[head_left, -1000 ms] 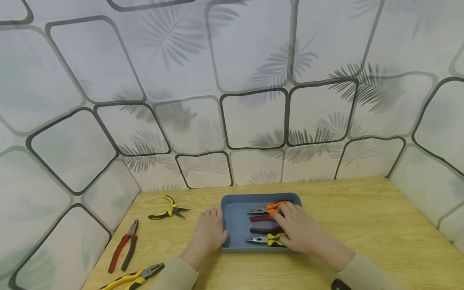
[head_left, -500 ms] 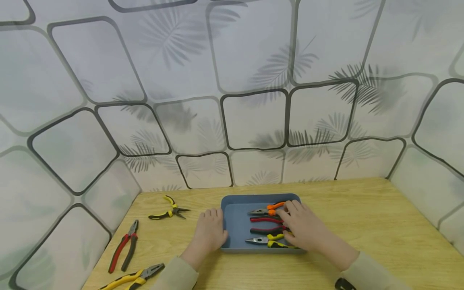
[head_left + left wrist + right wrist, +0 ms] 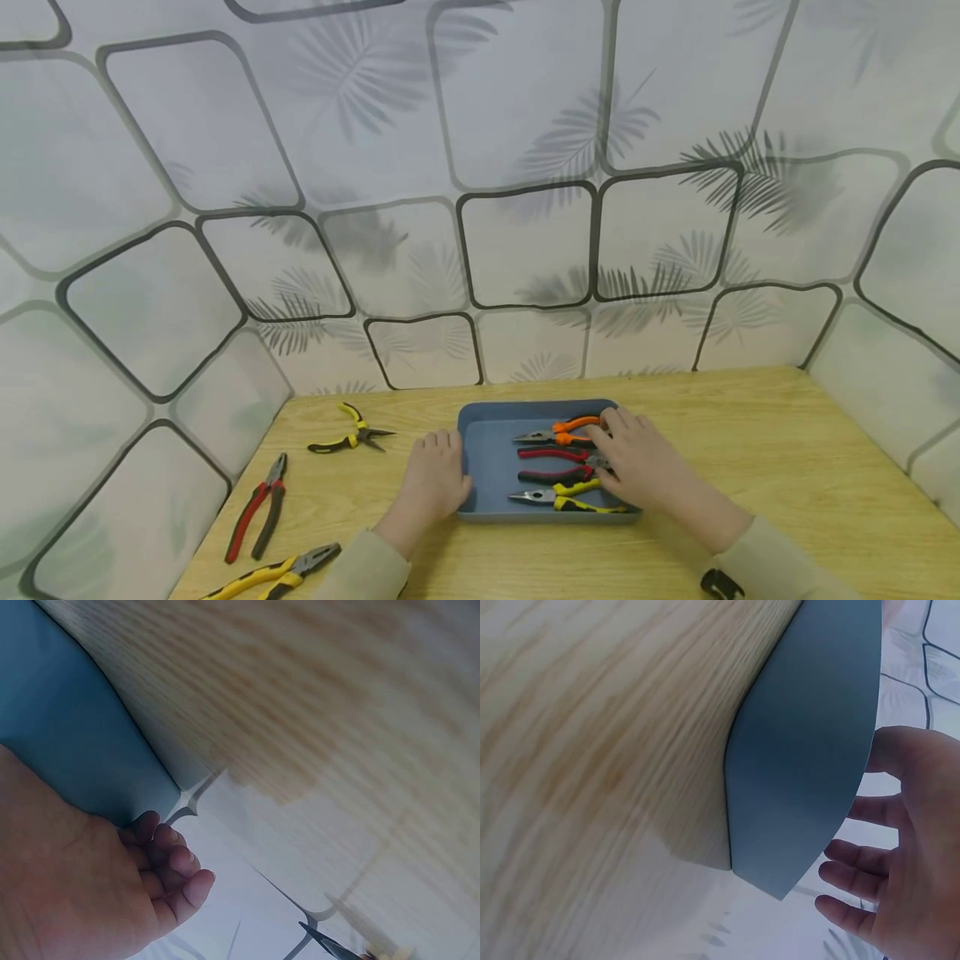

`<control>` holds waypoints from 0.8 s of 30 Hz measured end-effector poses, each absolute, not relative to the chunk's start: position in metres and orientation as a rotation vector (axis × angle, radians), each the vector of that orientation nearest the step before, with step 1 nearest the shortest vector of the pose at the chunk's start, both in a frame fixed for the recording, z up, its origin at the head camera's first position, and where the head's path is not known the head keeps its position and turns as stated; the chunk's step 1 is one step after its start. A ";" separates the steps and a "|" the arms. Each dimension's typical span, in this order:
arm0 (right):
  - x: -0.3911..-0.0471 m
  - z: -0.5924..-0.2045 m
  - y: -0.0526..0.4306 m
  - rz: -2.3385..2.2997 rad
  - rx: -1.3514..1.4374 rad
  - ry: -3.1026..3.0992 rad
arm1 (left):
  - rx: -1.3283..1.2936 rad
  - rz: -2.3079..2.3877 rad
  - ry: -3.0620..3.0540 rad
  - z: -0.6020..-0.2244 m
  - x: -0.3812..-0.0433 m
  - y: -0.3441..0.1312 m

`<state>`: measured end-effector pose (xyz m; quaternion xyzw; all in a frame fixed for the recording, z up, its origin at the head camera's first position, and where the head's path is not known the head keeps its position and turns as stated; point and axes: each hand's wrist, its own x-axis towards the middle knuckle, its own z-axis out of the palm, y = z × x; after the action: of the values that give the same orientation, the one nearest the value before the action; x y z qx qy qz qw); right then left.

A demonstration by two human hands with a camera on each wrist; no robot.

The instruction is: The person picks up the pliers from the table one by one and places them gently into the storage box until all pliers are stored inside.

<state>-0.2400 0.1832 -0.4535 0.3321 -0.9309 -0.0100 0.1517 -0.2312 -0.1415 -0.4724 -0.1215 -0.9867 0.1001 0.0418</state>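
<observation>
In the head view, a blue-grey tray (image 3: 486, 462) lies on the table. It holds orange-black pliers (image 3: 564, 437) with jaws leftward, red-black pliers (image 3: 551, 477) with handles leftward, and yellow-black long-nose pliers (image 3: 564, 502). My left hand (image 3: 435, 479) grips the tray's left side, thumb at the rim; the left wrist view shows its fingers curled beside the outer wall. My right hand (image 3: 641, 462) hovers over the tray's right rim, hiding the right ends of some pliers. The right wrist view shows its fingers spread and slightly bent beyond the tray wall (image 3: 802, 742), holding nothing visible.
Left of the tray on the wooden table (image 3: 750, 467) lie small spread yellow-black pliers (image 3: 356, 439), red-black pliers (image 3: 272, 493) and larger yellow-black pliers (image 3: 292, 571), partly cut off by the frame. A patterned wall (image 3: 525, 250) stands behind and at both sides.
My right hand has drawn back to the right, off the pliers, uncovering more of their handles and the red-black pliers' joint. My left hand and the tray have stayed put.
</observation>
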 end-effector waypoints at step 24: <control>-0.242 -0.446 0.204 -0.037 0.803 -2.736 | -0.370 0.303 -3.008 -0.469 -0.228 -0.140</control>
<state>-0.2421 0.2040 -0.4456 0.2788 -0.9493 -0.0128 0.1445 -0.2278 -0.1402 -0.4689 -0.1214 -0.9865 0.0994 0.0477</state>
